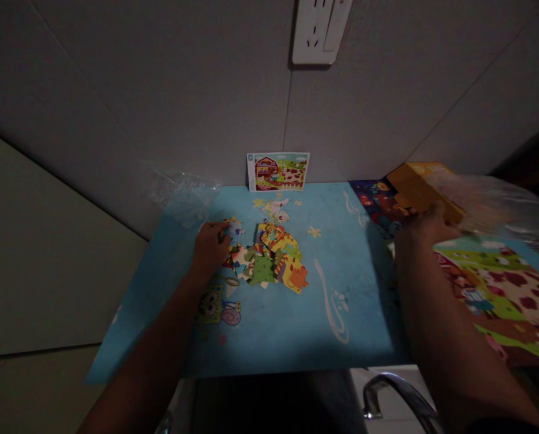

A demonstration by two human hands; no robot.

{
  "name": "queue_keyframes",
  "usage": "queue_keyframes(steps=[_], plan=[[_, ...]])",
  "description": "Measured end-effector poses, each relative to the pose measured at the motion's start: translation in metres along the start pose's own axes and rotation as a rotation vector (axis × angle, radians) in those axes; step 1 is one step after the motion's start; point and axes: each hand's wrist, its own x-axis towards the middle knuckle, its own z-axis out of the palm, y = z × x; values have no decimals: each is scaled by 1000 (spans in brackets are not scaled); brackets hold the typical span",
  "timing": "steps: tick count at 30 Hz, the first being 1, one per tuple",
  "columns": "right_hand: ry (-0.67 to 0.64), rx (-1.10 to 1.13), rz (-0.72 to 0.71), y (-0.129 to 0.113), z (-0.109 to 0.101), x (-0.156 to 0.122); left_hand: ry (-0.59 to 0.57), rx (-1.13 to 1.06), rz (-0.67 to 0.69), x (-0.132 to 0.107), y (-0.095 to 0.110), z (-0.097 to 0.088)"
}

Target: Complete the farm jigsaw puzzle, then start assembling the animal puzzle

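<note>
1. Multicoloured cardboard puzzle pieces (262,268) lie heaped on the blue printed table (278,343), likely for easy reach.
2. Left hand (211,244) curls beside them, right hand (423,229) at the orange cardboard box (425,187); I cannot tell either grip.
3. White-edged farm-picture card (278,172) stands upright, presumably for viewing.

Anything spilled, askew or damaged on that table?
No damage that I can see. Multicoloured jigsaw pieces lie in a jumbled, overlapping heap near the left hand, so they look unsorted. A crumpled, clear plastic bag sits at the back-left of the blue cartoon-printed tabletop, like discarded wrapping.
</note>
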Motion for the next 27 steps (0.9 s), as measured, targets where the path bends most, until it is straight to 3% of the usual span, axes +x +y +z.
queue_keyframes(steps=[3, 5, 7, 9, 11, 13, 16, 22, 27], plan=[[61, -73, 90, -1, 11, -17, 10, 47, 25, 0, -2, 4], [-21, -129, 104, -6, 21, -38, 35, 83, 57, 1, -1, 6], [-189, -179, 99, -13, 30, -68, 39, 71, 127, 2, 3, 8], [-432, -237, 37, -24, 36, -106, -23, 14, 241, 2, 8, 9], [-929, -444, -281, -35, 40, -146, -136, -31, 359, 0, 15, 10], [-1286, -484, -551, -42, 40, -181, -248, -38, 445, -3, 20, 12], [-1563, -496, -729, -43, 38, -216, -362, -32, 545, -7, 23, 14], [-1609, -584, -715, -32, 40, -228, -402, 1, 593, -5, 20, 19], [-1517, -577, -685, -25, 43, -230, -350, 82, 511, -6, 29, 23]])
